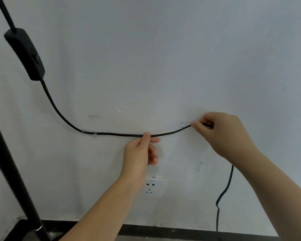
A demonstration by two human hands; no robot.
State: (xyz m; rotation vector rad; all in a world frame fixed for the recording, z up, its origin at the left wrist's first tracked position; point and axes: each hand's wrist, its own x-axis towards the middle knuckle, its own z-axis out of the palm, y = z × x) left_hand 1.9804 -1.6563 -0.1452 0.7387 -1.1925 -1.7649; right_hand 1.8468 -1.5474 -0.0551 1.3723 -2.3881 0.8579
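White scuffed wall (163, 58) with socket (154, 186), dark skirting (163, 231) below

Soft, even light fills the scene, with no glare. The white wall (163, 49) looks pale grey-blue, dimmer toward the upper right. Shadows are barely visible. The whole picture is slightly soft; the cable (120, 134) is sharpest mid-frame, the switch (24, 53) at left blurrier. Wide-angle distortion tilts the pole (9, 171) at the left edge.
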